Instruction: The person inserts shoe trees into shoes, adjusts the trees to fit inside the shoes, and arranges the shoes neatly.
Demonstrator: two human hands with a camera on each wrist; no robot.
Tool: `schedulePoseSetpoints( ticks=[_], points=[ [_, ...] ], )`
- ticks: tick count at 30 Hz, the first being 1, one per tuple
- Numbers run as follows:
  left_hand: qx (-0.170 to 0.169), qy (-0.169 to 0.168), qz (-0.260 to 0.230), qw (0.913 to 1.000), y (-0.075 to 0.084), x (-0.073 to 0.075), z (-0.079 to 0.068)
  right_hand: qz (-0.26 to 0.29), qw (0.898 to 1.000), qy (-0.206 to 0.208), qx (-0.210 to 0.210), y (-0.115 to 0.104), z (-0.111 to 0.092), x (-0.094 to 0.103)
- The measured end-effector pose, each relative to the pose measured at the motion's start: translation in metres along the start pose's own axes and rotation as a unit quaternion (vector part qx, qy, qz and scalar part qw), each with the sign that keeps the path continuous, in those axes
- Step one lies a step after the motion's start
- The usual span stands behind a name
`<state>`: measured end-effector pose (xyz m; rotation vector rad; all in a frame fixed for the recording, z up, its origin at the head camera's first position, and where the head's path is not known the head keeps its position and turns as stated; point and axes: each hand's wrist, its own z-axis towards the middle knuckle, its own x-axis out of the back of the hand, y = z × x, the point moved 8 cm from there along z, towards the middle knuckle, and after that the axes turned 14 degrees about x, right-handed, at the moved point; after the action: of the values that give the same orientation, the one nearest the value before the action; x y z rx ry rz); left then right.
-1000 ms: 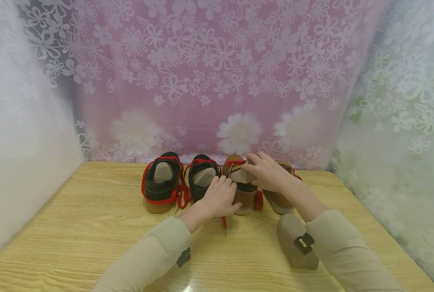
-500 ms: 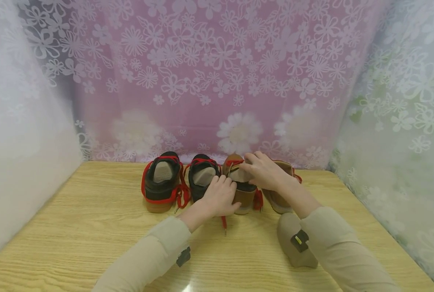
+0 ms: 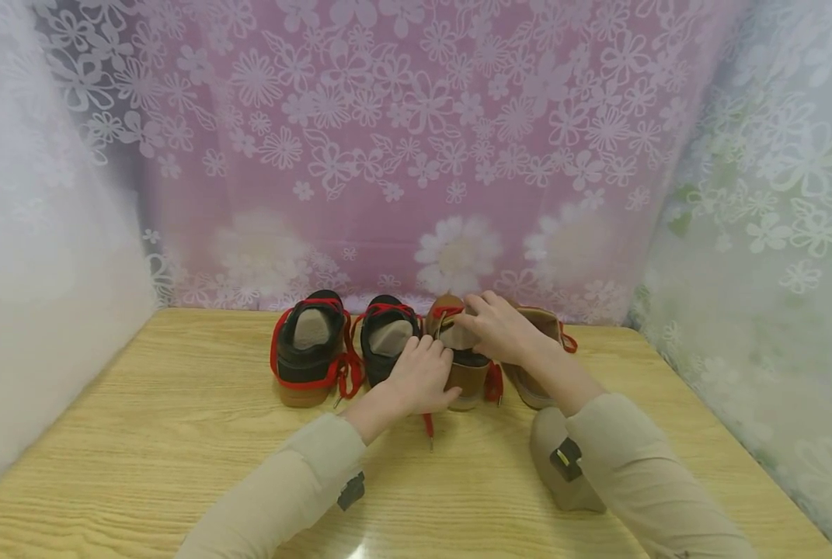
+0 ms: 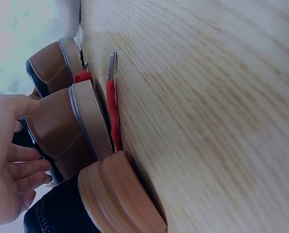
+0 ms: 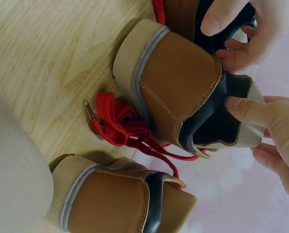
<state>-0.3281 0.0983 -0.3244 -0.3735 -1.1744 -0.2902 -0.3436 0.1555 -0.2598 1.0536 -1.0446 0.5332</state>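
Note:
A brown shoe [image 3: 466, 380] with a dark collar and red laces stands third from the left in a row. My left hand [image 3: 421, 376] holds it at the heel and left side of the collar; the left wrist view shows the thumb at the heel and curled fingers beside the collar. My right hand [image 3: 503, 330] reaches over its opening. Between the right thumb and fingers is a beige shoe insert [image 5: 252, 135] at the opening. A black shoe [image 3: 384, 353] with a similar insert stands just left. Right of the held shoe stands another brown shoe [image 3: 527, 384], partly behind my right forearm.
Another black shoe [image 3: 311, 349] with red laces ends the row at left. A loose beige shoe insert [image 3: 558, 466] lies on the wooden table [image 3: 178, 466] near my right sleeve. Flowered pink cloth [image 3: 388, 155] hangs behind, with pale sheets on both sides.
My right hand and forearm have shifted slightly left, with the fingers lower over the brown shoe's opening. The left hand stays at the heel.

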Motion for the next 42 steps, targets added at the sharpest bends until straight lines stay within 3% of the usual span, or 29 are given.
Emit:
schedulePoseSetpoints(
  ticks=[21,42],
  points=[
    [-0.003,0.003,-0.005,1.0,-0.001,0.0,0.001,-0.005,1.0,0.007,-0.007,0.003,0.003,-0.014],
    [-0.003,0.018,-0.006,0.9998,0.0,0.002,0.0,0.067,0.993,0.0,-0.092,0.013,-0.009,-0.013]
  ],
)
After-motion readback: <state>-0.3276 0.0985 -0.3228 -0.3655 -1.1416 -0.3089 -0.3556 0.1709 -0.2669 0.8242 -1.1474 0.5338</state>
